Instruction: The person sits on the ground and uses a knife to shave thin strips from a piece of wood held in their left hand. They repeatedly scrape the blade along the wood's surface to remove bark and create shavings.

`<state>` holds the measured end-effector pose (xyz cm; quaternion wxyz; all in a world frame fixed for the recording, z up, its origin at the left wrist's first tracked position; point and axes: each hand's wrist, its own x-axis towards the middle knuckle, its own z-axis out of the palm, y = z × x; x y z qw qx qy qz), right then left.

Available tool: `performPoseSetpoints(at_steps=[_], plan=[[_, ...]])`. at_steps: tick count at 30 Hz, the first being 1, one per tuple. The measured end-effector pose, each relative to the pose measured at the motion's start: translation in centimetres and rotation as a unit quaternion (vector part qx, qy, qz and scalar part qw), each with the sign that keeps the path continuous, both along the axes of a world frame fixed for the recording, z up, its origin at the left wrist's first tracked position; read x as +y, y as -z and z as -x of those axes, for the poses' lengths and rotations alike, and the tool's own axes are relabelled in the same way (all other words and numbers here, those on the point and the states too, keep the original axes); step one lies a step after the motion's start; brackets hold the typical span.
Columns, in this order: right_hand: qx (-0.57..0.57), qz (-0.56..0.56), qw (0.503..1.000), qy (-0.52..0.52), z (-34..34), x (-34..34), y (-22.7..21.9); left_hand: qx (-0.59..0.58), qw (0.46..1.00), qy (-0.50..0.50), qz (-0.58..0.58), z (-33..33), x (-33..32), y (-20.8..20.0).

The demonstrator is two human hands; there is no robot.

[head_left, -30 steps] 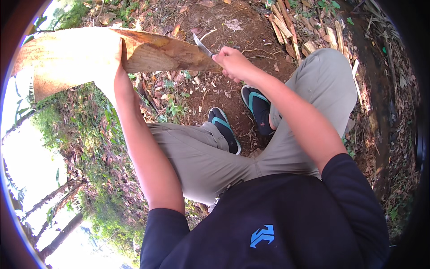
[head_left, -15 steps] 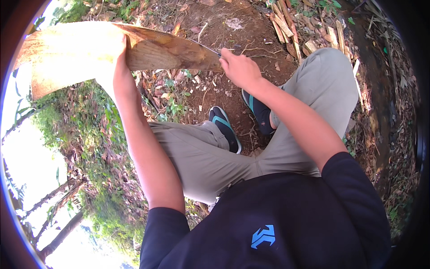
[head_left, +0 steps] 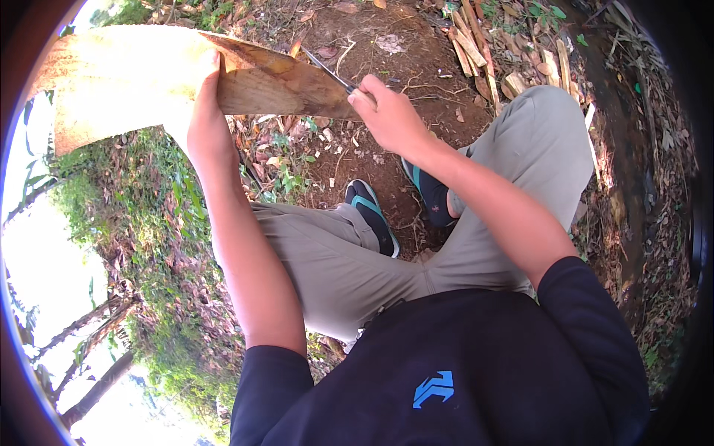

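Note:
A long, flat wooden board (head_left: 275,88) stretches across the upper left, its left part washed out by bright sunlight and its narrower right end darker brown. My left hand (head_left: 204,123) grips the board's near edge around its middle, thumb over the face and fingers hidden behind. A knife (head_left: 329,70) with a thin blade sits in my right hand (head_left: 390,117), whose fingers are closed on the handle. The blade points up and left, above the board's right end; whether it touches the wood I cannot tell.
Split pieces of wood (head_left: 468,48) lie on the soil at the upper right. My feet in dark shoes (head_left: 372,212) stand on brown earth (head_left: 364,37) below the board. Leaf litter and green plants (head_left: 163,201) cover the slope at left.
My right hand has moved slightly left and turned, so more of the knife blade shows, higher above the board's edge. The board has shifted up a little with my left hand still on it.

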<state>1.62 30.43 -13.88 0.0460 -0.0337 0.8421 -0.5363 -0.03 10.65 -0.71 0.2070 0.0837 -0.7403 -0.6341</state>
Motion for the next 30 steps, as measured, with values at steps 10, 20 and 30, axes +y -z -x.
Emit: performPoseSetpoints(at_steps=[10,20,30], plan=[[-0.066,-0.209,0.976,-0.019,0.7,0.5,2.0,-0.046,0.997,-0.030,0.046,-0.6,0.5,-0.5],[-0.268,0.043,0.962,0.013,2.7,1.1,1.1,-0.024,1.000,-0.010,0.006,-0.5,0.0,-0.4],[0.039,-0.119,0.992,-0.034,-0.3,0.4,-2.0,-0.021,0.999,-0.022,0.009,-0.6,-0.2,-0.3]])
